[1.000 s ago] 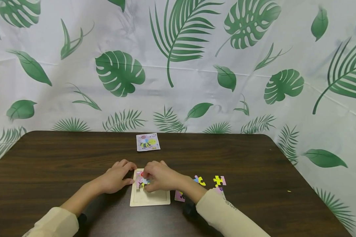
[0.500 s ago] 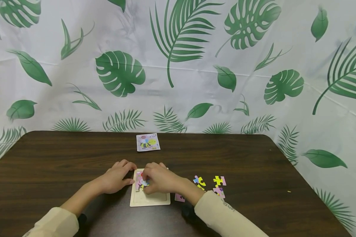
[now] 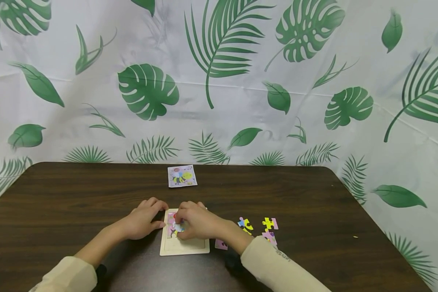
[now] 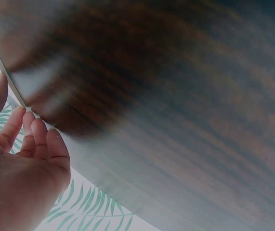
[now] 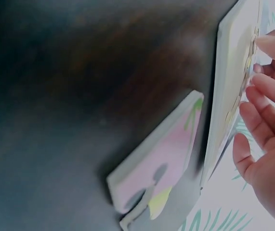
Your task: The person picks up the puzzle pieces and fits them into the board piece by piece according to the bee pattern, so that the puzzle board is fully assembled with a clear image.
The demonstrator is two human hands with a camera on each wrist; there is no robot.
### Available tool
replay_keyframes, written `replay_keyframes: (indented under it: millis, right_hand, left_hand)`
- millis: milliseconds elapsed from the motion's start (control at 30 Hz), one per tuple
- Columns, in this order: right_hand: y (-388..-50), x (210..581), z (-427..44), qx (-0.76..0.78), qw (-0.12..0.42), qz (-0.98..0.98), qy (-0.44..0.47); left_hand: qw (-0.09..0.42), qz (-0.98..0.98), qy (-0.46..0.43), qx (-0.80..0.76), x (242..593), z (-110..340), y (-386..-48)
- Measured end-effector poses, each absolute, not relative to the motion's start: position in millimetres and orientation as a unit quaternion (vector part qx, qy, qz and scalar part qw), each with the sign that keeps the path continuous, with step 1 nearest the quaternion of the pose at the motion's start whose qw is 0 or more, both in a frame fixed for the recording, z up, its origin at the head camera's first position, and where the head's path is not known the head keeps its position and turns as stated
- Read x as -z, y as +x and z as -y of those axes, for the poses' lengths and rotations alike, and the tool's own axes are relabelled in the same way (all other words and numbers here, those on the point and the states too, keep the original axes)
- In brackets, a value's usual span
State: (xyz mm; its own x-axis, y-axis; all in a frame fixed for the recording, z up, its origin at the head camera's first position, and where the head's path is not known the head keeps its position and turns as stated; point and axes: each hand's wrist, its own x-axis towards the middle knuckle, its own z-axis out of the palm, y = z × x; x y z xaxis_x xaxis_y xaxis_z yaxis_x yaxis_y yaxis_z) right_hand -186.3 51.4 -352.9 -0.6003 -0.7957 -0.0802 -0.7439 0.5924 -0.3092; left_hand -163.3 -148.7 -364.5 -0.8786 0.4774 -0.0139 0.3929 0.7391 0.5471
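The left grip (image 3: pixel 144 221) is lying relaxed against the wooden tray (image 3: pixel 185 245) on the desk (image 3: pixel 95 190). The right grip (image 3: pixel 196 220) is touching the seated pieces (image 3: pixel 170 220); whether it is pinching one cannot be told. The tray's near strip is showing bare; loose pieces (image 3: pixel 268 223) are apparently awaiting placement rightward.

A dark brown, wood-grained worktop (image 3: pixel 76 190) with rounded far corners is noted. Behind it, a white cloth (image 3: pixel 237 109) is hung, printed with green leaves (image 3: pixel 147 91) of several shapes; creasing is seen across it, and its lower part is partly hidden by the worktop. Near the far edge, a square card (image 3: pixel 182 176) printed with a yellow-and-black bee is laid. A small yellowish fleck (image 3: pixel 355 237) is observed toward the right side.
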Motion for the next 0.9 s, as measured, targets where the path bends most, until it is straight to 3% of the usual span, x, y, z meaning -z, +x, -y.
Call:
replay_keyframes:
  millis: [900]
  right_hand:
    - [-187.2,354.3,-53.2,0.127,0.108,-0.883,-0.44]
  left_hand:
    - [0.079,-0.93,0.23,-0.276,364.5,148.3,-163.2]
